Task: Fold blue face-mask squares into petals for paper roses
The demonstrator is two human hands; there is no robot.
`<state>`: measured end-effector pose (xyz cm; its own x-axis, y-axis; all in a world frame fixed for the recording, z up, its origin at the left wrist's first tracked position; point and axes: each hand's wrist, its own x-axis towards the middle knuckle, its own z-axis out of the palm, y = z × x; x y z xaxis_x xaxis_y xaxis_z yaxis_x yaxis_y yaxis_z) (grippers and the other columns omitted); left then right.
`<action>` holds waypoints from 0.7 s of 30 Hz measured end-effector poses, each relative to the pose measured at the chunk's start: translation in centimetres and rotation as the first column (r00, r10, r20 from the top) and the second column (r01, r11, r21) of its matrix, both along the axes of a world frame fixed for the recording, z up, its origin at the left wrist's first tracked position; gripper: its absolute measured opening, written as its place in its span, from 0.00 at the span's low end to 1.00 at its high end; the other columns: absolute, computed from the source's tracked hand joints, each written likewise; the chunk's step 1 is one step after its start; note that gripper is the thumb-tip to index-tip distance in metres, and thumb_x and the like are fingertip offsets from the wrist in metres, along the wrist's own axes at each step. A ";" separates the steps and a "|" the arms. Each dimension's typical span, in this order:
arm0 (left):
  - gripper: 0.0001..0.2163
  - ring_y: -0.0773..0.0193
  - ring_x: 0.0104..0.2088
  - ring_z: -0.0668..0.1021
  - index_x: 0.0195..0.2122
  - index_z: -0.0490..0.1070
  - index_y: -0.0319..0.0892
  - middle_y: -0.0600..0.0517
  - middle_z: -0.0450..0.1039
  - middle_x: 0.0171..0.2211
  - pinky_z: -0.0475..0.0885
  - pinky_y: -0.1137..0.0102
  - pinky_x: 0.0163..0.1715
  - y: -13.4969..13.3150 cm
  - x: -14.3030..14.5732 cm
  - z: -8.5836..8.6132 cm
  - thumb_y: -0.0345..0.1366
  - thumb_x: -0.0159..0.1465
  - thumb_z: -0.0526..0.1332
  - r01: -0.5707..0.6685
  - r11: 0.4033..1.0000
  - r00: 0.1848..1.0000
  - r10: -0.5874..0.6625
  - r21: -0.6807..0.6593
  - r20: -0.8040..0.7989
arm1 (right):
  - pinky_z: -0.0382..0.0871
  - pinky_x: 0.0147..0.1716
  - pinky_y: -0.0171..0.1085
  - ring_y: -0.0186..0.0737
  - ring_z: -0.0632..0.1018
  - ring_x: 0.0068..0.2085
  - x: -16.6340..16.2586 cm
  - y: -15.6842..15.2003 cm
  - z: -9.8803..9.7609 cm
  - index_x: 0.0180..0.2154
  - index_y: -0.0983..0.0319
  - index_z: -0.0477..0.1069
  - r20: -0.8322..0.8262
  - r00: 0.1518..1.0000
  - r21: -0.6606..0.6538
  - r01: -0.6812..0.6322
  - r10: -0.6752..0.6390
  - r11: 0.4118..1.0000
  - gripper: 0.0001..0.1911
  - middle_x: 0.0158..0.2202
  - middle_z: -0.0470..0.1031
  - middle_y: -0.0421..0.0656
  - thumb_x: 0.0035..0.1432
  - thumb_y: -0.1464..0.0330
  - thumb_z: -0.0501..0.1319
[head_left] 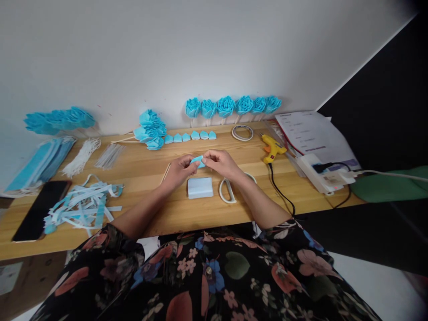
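Between my two hands is a small light-blue piece of mask fabric [197, 159]. My left hand [180, 170] pinches its left end, and my right hand [221, 163] has thumb and fingers closed on its right end. Just below them lies a stack of pale-blue fabric rectangles [200, 187]. White scissors handles [227, 191] show partly under my right forearm, their blades hidden. A thin wooden stick [165, 173] lies beside my left hand. Behind the hands, several folded blue petals [186, 137] form a row.
Blue fabric roses [226, 107] on sticks lean along the wall. A tape roll [242, 133], yellow glue gun [273, 148] and power strip [326, 176] sit right. Leftward are face masks [42, 162], white ear loops [81, 157], cut strips [83, 207] and a phone [39, 211].
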<state>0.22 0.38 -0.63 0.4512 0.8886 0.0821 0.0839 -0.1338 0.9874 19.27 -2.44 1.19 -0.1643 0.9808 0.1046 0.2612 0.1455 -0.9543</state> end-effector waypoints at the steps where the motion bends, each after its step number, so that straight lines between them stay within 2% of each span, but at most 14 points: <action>1: 0.15 0.71 0.21 0.68 0.26 0.69 0.40 0.56 0.69 0.20 0.64 0.74 0.24 0.0 0.0 0.0 0.47 0.60 0.66 0.001 1.000 1.000 -0.001 -0.001 -0.005 | 0.58 0.26 0.34 0.32 0.66 0.25 0.0 0.0 -0.1 0.31 0.61 0.72 0.008 1.000 0.012 0.007 -0.007 1.000 0.13 0.22 0.66 0.35 0.55 0.58 0.62; 7: 0.15 0.71 0.21 0.69 0.27 0.70 0.40 0.56 0.71 0.21 0.65 0.74 0.25 0.1 -0.1 -0.1 0.47 0.61 0.66 0.010 1.000 1.000 -0.010 -0.017 0.014 | 0.59 0.27 0.34 0.32 0.66 0.24 0.0 0.2 -0.1 0.31 0.61 0.72 -0.009 1.000 0.001 -0.003 0.003 1.000 0.12 0.21 0.66 0.34 0.55 0.59 0.61; 11: 0.15 0.71 0.20 0.69 0.28 0.70 0.40 0.56 0.71 0.20 0.65 0.74 0.24 0.3 -0.2 -0.1 0.47 0.61 0.66 0.000 1.000 0.998 0.001 -0.025 0.065 | 0.65 0.29 0.34 0.33 0.71 0.26 0.0 0.2 0.0 0.38 0.62 0.73 -0.135 0.991 -0.049 -0.023 0.016 0.999 0.15 0.27 0.73 0.37 0.57 0.57 0.60; 13: 0.15 0.71 0.20 0.69 0.28 0.71 0.40 0.56 0.71 0.20 0.65 0.74 0.24 0.4 -0.2 0.1 0.48 0.61 0.66 -0.016 1.000 0.996 0.018 -0.025 0.082 | 0.67 0.29 0.34 0.33 0.72 0.27 0.0 0.2 0.0 0.38 0.61 0.72 -0.180 0.984 -0.040 -0.008 0.001 0.999 0.15 0.29 0.74 0.38 0.58 0.55 0.61; 17: 0.15 0.71 0.20 0.69 0.29 0.71 0.40 0.56 0.71 0.19 0.65 0.74 0.23 0.4 -0.1 0.3 0.48 0.60 0.67 -0.056 0.998 0.994 0.059 -0.032 0.095 | 0.64 0.29 0.33 0.32 0.69 0.28 -0.2 0.0 0.1 0.34 0.61 0.71 -0.131 0.991 0.021 0.006 -0.003 1.000 0.14 0.28 0.71 0.37 0.57 0.56 0.63; 21: 0.15 0.71 0.20 0.69 0.29 0.72 0.40 0.56 0.71 0.20 0.65 0.74 0.24 0.4 -0.2 0.1 0.47 0.61 0.66 -0.042 0.999 0.995 0.042 -0.007 0.085 | 0.61 0.30 0.33 0.32 0.68 0.28 -0.4 0.0 0.0 0.32 0.61 0.71 -0.060 0.998 0.060 0.019 -0.016 0.998 0.11 0.28 0.72 0.37 0.55 0.59 0.64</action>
